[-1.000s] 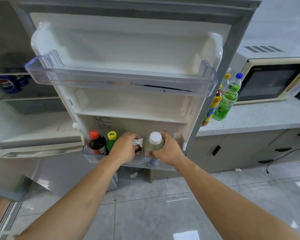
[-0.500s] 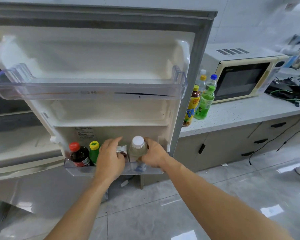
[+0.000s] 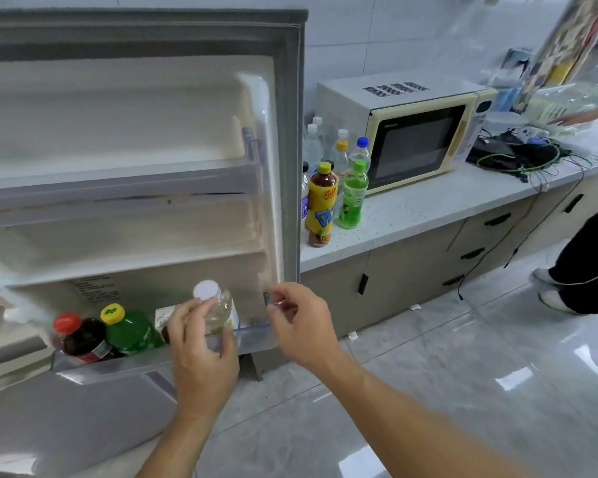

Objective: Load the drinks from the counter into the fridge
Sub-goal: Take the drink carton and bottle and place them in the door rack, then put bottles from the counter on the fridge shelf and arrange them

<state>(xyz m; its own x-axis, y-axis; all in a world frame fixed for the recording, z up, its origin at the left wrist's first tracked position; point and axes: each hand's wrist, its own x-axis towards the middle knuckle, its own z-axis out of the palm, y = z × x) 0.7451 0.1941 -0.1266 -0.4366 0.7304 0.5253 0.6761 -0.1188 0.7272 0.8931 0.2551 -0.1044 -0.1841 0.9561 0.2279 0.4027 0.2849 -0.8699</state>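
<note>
The fridge door stands open, and its bottom door shelf [image 3: 118,367] holds a red-capped cola bottle [image 3: 83,339], a yellow-capped green bottle [image 3: 128,331], a small carton [image 3: 163,317] and a clear white-capped bottle [image 3: 221,305]. My left hand [image 3: 201,350] grips the white-capped bottle, fingers at its neck and thumb low on its front. Just right of that shelf, my right hand [image 3: 301,326] hovers with loosely curled fingers and holds nothing. On the counter [image 3: 428,208] beside the door stand a yellow-label tea bottle [image 3: 321,205], a green bottle [image 3: 353,198] and several clear bottles [image 3: 313,146].
A cream microwave [image 3: 411,132] sits behind the counter drinks. Cables and devices [image 3: 518,157] lie further right on the counter. Another person [image 3: 587,263] stands at the far right, one hand on the counter. The upper door shelf [image 3: 118,198] juts out above my hands.
My right hand has let go of the white-capped bottle and pulled right. My left hand has shifted from the carton to that bottle. My view has swung right toward the counter.
</note>
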